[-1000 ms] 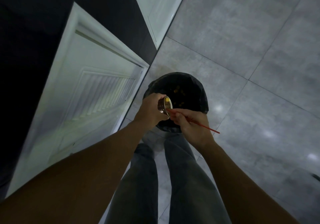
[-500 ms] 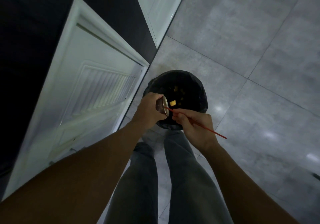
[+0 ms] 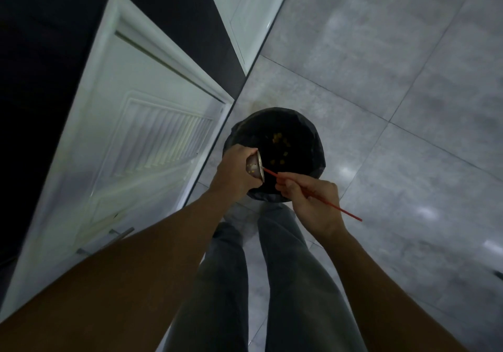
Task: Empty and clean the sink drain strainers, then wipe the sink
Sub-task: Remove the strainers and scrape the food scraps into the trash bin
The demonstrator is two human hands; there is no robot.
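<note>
Head view looks straight down at a person standing over a black-lined trash bin [image 3: 296,123] on a grey tiled floor [image 3: 408,79], beside an open white cabinet door [image 3: 130,123]. The left hand [image 3: 234,173] has its grip wrapped closed around the body of a metal sink drain strainer [image 3: 254,166], tipped on its side so the mouth faces over the bin. The right hand [image 3: 310,202] pinches a thin red stick [image 3: 321,198] in a closed, pencil-like grip, with the tip reaching into the strainer's mouth.

A second ago a yellow lump sat at the strainer's rim, and half a second ago a pale piece was dropping just outside it. Now neither is there, and yellow scraps [image 3: 281,147] lie scattered on the liner inside the bin. The bigger debris, then, seems to have been pried loose and dumped. A few small yellow specks show on the strainer's perforated outer wall, so it is probably not clean yet; how much remains inside cannot be seen, since the mouth is turned away from the camera.

This looks like the tail end of emptying this strainer. Rinsing it, handling any other strainer and wiping the sink all appear to lie ahead; the sink is not in view.
</note>
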